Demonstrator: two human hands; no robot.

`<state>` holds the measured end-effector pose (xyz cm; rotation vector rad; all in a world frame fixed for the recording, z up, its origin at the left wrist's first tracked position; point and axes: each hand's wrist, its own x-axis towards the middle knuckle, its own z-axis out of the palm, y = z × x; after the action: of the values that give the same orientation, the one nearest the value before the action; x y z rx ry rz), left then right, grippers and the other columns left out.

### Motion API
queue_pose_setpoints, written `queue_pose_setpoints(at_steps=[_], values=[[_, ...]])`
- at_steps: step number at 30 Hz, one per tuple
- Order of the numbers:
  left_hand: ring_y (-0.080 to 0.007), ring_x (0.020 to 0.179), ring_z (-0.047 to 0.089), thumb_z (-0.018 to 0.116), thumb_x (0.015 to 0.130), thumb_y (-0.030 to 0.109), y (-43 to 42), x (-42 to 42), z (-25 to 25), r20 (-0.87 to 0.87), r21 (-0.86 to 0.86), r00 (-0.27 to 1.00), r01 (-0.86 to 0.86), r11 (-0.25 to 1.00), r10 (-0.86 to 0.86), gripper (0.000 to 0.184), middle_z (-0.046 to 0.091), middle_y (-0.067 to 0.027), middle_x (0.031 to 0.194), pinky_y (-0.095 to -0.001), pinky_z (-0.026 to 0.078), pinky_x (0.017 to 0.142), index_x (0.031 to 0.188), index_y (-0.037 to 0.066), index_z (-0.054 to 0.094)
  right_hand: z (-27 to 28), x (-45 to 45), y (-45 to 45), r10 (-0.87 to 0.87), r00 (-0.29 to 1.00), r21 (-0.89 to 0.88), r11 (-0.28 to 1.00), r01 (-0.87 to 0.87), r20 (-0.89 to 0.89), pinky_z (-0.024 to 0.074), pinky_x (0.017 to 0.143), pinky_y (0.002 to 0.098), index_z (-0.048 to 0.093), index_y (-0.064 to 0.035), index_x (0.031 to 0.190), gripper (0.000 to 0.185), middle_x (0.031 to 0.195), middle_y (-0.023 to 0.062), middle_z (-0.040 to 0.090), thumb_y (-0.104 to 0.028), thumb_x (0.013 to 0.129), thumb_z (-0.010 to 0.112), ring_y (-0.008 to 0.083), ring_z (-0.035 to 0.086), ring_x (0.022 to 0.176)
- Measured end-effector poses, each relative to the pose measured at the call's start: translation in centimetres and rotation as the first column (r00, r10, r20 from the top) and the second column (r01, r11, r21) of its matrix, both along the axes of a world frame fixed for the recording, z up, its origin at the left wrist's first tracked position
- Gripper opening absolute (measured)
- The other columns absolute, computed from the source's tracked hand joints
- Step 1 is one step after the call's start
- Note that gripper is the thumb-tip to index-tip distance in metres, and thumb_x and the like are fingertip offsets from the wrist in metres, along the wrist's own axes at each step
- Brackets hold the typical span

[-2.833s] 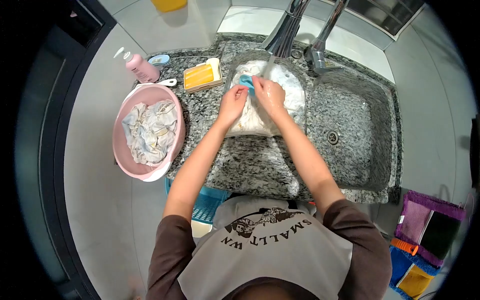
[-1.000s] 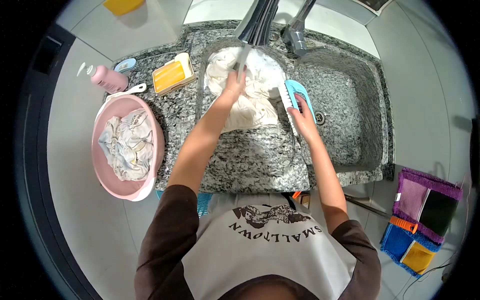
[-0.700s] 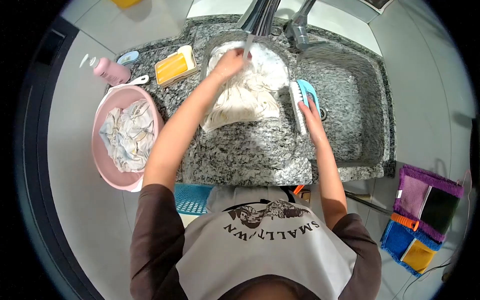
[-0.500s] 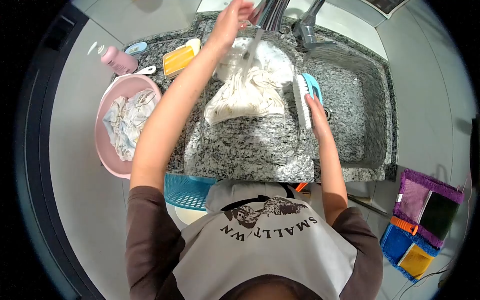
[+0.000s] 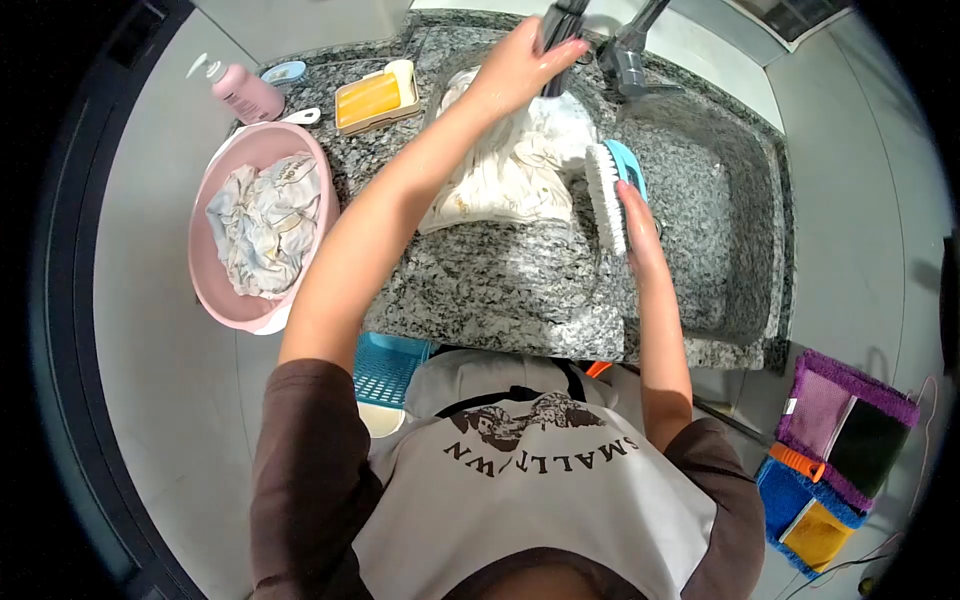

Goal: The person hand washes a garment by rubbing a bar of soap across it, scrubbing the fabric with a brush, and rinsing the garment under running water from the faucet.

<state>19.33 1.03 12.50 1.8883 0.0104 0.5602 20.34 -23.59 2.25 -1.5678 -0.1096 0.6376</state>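
My left hand (image 5: 520, 68) is closed around the chrome faucet spout (image 5: 554, 86), with the thumb lying across its front. Below it, a bunched wet white cloth (image 5: 505, 190) with small patterns lies on the granite washboard slab (image 5: 500, 290); my forearm covers part of it. My right hand (image 5: 640, 220) grips a scrub brush (image 5: 606, 195) with a blue handle and white bristles. The brush is held on edge, bristles facing the cloth, above the ridge beside the basin.
At the left a pink basin (image 5: 205, 270) holds a crumpled printed garment (image 5: 265, 225). Near it stand a pink pump bottle (image 5: 248, 93) and a soap box (image 5: 375, 100) with a yellow bar. The granite sink basin (image 5: 690, 230) and another faucet (image 5: 628, 70) are at the right.
My left hand has moved from beside the spout onto it. The water stream seen earlier no longer shows. My right hand keeps the brush in nearly the same place.
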Motion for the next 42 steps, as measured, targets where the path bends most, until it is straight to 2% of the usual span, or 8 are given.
queue_pose_setpoints(at_steps=[9,10,13,25,26,30,38,42], values=[[-0.0076,0.064,0.041,0.06,0.082,0.035,1.0,-10.2,-8.5,-0.387,0.03,0.921,-0.041,0.999,0.049,0.035,0.046,0.0018,0.069,-0.0224,0.036,0.056,0.092,0.002,0.05,0.3,-1.0,-3.1,-0.179,0.984,-0.072,0.981,0.178,-0.009,0.0387,0.087,0.0276,0.044,0.002,0.123,0.058,0.118,0.0104,0.051,-0.043,0.086,0.05,0.0177,0.05,0.105],[-0.007,0.062,0.039,0.061,0.083,0.032,1.2,-11.0,-9.6,-0.449,0.068,0.89,-0.045,0.997,0.071,0.034,0.044,0.0026,0.068,-0.0226,0.035,0.055,0.093,0.002,0.05,-0.8,-0.1,-3.9,-0.076,0.997,-0.063,0.995,0.074,-0.033,0.0227,0.103,0.0312,0.031,0.0057,0.132,0.076,0.137,0.018,0.032,-0.047,0.082,0.053,0.0251,0.031,0.126],[-0.0057,0.06,0.035,0.061,0.083,0.026,0.4,-13.5,-10.7,-0.367,-0.205,0.928,-0.014,0.979,-0.064,0.03,0.042,0.0042,0.067,-0.0221,0.034,0.053,0.096,0.002,0.048,-0.3,-0.8,-3.7,-0.099,0.995,-0.054,0.994,0.097,-0.029,0.0253,0.1,0.03,0.033,0.0064,0.13,0.073,0.133,0.0167,0.037,-0.046,0.083,0.053,0.0235,0.036,0.122],[-0.0042,0.059,0.032,0.057,0.086,0.026,-1.4,-15.4,-11.9,-0.406,-0.275,0.881,0.134,0.952,-0.241,0.025,0.037,0.0063,0.068,-0.02,0.03,0.053,0.095,0.005,0.046,-0.6,-1.7,-3.0,-0.16,0.987,-0.051,0.986,0.161,0.033,0.0359,0.092,0.029,0.042,0.0031,0.125,0.06,0.123,0.0127,0.048,-0.042,0.087,0.05,0.0197,0.047,0.111],[-0.0081,0.08,0.049,0.05,0.09,0.025,-1.4,-15.6,-11.6,-0.491,-0.243,0.833,0.15,0.958,-0.255,0.024,0.056,-0.0008,0.086,-0.0241,0.041,0.072,0.102,0.003,0.048,-1.2,-1.4,-3.3,-0.185,0.983,-0.029,0.982,0.185,0.014,0.0369,0.091,0.0287,0.043,0.0028,0.124,0.058,0.121,0.012,0.049,-0.042,0.087,0.05,0.019,0.048,0.109],[-0.0102,0.083,0.051,0.05,0.09,0.029,-2.6,-15.7,-10.9,-0.501,-0.253,0.813,0.191,0.948,-0.297,0.027,0.057,-0.0028,0.088,-0.0265,0.041,0.075,0.098,0.003,0.049,-0.4,-1.8,-3.3,-0.214,0.976,0.02,0.976,0.215,-0.038,0.0393,0.087,0.0279,0.046,0.0018,0.121,0.053,0.116,0.0099,0.052,-0.039,0.088,0.049,0.0172,0.051,0.103],[-0.011,0.086,0.052,0.047,0.092,0.026,-4.5,-15.1,-11.8,-0.452,-0.294,0.823,0.228,0.928,-0.345,0.026,0.058,-0.0051,0.093,-0.0266,0.042,0.077,0.102,0.002,0.045,0.2,-2.4,-3.7,-0.19,0.982,0.036,0.981,0.191,-0.022,0.0246,0.101,0.029,0.028,0.0099,0.131,0.072,0.133,0.018,0.036,-0.04,0.085,0.053,0.0226,0.035,0.123],[-0.0113,0.087,0.052,0.045,0.093,0.026,-6.2,-14.8,-10.8,-0.425,-0.445,0.798,0.226,0.867,-0.426,0.027,0.057,-0.006,0.096,-0.0272,0.043,0.078,0.105,0.002,0.042,1.0,-2.9,-4.2,-0.23,0.973,0.05,0.972,0.231,-0.022,0.0302,0.097,0.0283,0.035,0.0077,0.128,0.066,0.127,0.0155,0.043,-0.039,0.086,0.051,0.0206,0.042,0.116]])
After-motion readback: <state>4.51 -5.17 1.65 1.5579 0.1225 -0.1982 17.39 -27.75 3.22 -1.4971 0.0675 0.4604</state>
